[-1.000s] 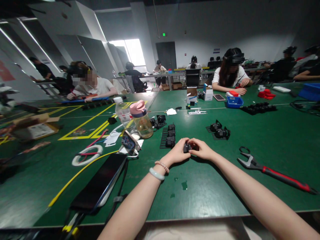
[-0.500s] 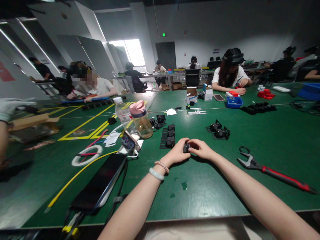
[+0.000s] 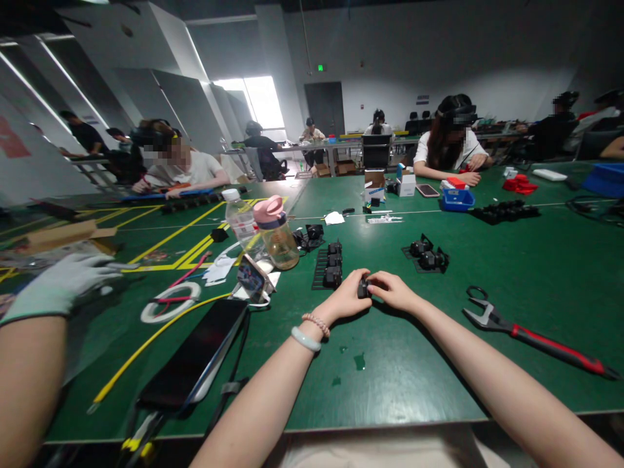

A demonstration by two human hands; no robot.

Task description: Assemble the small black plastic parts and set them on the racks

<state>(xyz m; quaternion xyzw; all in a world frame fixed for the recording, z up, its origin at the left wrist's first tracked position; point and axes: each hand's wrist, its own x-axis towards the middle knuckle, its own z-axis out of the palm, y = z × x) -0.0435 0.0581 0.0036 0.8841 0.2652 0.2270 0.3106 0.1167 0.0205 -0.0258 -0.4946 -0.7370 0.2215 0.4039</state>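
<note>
My left hand [image 3: 347, 299] and my right hand [image 3: 394, 290] meet over the green table [image 3: 511, 286], both pinched on a small black part [image 3: 363, 287] held between their fingertips. Two bracelets circle my left wrist. Just beyond my left hand lies a black tray with similar black parts [image 3: 332, 265]. A second group of black parts [image 3: 428, 255] sits beyond my right hand.
Red-handled pliers [image 3: 531, 335] lie at the right. A pink-lidded bottle [image 3: 275, 233], a water bottle [image 3: 240, 220], a phone [image 3: 195, 357] and a yellow cable [image 3: 146, 344] are at the left. A neighbour's gloved hand [image 3: 58, 286] reaches in from the left. Other people sit at the far tables.
A neighbour's arm with a grey glove has come in from the left edge over the table. My hands stay together on the black part, barely shifted.
</note>
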